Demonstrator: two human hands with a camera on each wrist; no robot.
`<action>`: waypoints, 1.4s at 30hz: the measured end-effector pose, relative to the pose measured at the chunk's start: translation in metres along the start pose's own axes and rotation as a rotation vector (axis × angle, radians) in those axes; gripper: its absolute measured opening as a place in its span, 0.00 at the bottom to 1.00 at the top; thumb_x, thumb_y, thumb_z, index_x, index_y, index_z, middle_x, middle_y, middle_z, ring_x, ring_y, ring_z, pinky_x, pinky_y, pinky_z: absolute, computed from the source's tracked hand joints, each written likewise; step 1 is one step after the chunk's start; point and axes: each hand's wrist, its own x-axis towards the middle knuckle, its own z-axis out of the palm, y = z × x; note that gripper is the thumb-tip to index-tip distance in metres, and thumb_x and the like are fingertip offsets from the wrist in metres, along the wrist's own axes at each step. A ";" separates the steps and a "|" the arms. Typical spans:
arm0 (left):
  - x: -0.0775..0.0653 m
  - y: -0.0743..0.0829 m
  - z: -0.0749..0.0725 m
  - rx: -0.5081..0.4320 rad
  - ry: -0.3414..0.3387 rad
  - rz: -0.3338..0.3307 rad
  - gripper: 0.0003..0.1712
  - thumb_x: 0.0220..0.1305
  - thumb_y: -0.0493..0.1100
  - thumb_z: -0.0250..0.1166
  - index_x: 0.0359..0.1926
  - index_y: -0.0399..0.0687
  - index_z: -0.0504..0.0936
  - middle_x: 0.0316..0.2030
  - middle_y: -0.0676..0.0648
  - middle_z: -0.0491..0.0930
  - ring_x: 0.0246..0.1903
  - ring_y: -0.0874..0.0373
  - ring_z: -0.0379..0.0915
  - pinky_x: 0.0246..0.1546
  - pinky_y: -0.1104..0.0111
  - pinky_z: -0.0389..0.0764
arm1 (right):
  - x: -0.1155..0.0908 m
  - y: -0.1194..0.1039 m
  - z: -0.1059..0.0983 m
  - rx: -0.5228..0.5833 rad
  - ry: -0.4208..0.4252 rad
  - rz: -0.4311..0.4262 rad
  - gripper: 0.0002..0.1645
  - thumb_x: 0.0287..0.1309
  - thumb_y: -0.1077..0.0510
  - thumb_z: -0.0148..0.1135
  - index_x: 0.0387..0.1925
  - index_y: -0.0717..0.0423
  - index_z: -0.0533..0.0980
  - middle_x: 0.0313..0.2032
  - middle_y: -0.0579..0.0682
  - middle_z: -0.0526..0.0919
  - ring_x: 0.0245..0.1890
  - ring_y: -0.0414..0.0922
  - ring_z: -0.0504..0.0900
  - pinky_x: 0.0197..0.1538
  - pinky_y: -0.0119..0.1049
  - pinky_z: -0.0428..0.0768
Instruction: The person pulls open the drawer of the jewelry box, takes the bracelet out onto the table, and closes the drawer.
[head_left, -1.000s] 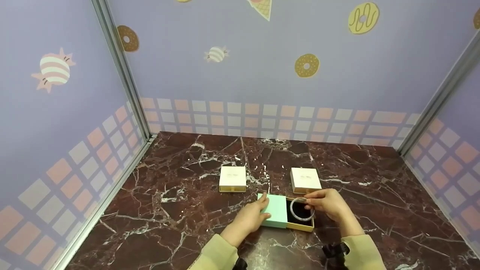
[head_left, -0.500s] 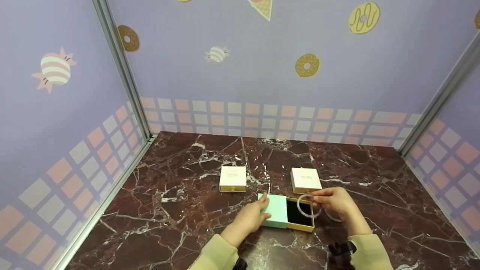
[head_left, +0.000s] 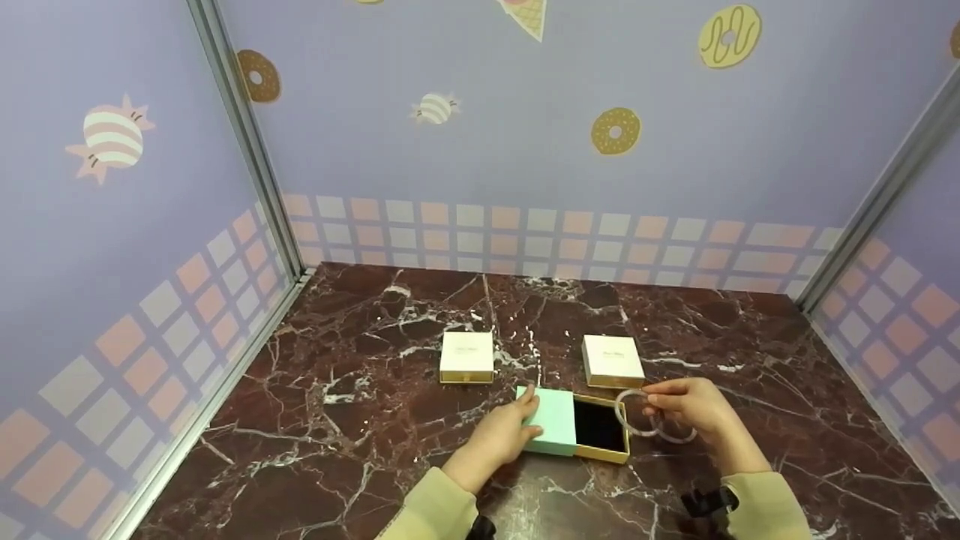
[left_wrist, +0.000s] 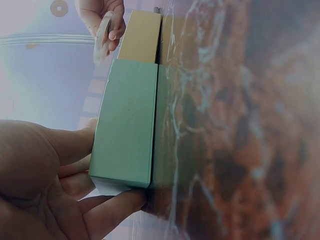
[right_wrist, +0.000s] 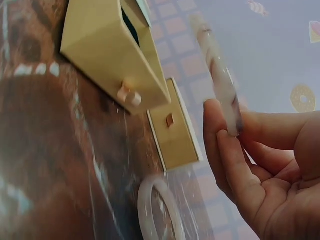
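Observation:
A mint-green drawer-style jewelry box [head_left: 551, 420] lies on the marble table, its gold drawer [head_left: 602, 453] pulled out to the right, showing a bare black lining [head_left: 598, 424]. My left hand [head_left: 501, 433] grips the box's left end, fingers and thumb around the green sleeve [left_wrist: 127, 120]. Between thumb and fingertips my right hand [head_left: 688, 405] pinches a pale translucent bangle [right_wrist: 220, 75] with brownish streaks, held just past the drawer's right edge. A second pale bangle [right_wrist: 145, 205] lies on the table under the right hand, partly hidden by it in the head view.
Two closed cream-white boxes with gold fronts stand behind: a left box [head_left: 466, 351] and a right box [head_left: 613, 355], the latter close behind the drawer. Patterned lilac walls [head_left: 510, 150] enclose the dark red marble table [head_left: 360, 442] on the back and sides.
My right hand has carried the bangle from over the drawer to the right, past its edge. The second bangle has come into sight below that hand. My left hand stays on the box.

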 end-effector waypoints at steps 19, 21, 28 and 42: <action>0.001 -0.001 0.000 -0.021 -0.001 0.009 0.36 0.72 0.48 0.64 0.76 0.44 0.66 0.80 0.46 0.57 0.68 0.42 0.73 0.66 0.53 0.78 | -0.019 0.018 -0.040 0.046 0.065 0.063 0.25 0.68 0.65 0.64 0.59 0.80 0.75 0.38 0.47 0.92 0.36 0.36 0.91 0.44 0.27 0.88; 0.001 -0.001 0.000 -0.018 -0.006 0.005 0.36 0.72 0.48 0.64 0.76 0.44 0.66 0.80 0.46 0.57 0.68 0.42 0.73 0.66 0.53 0.79 | -0.020 0.021 -0.045 0.057 0.073 0.071 0.25 0.68 0.65 0.64 0.60 0.80 0.75 0.37 0.46 0.92 0.36 0.36 0.91 0.44 0.26 0.88; 0.001 -0.001 0.000 -0.005 -0.012 -0.002 0.36 0.72 0.48 0.64 0.77 0.45 0.66 0.80 0.46 0.56 0.68 0.43 0.72 0.66 0.53 0.79 | -0.026 0.031 -0.062 0.151 0.058 0.083 0.21 0.67 0.66 0.65 0.57 0.75 0.79 0.42 0.45 0.91 0.38 0.37 0.91 0.47 0.28 0.89; 0.001 0.000 0.001 -0.006 -0.008 -0.015 0.36 0.72 0.48 0.65 0.76 0.45 0.66 0.80 0.46 0.57 0.69 0.42 0.71 0.68 0.52 0.77 | -0.035 0.051 -0.092 0.192 0.106 0.136 0.14 0.67 0.66 0.65 0.52 0.66 0.85 0.38 0.40 0.91 0.36 0.37 0.91 0.46 0.27 0.88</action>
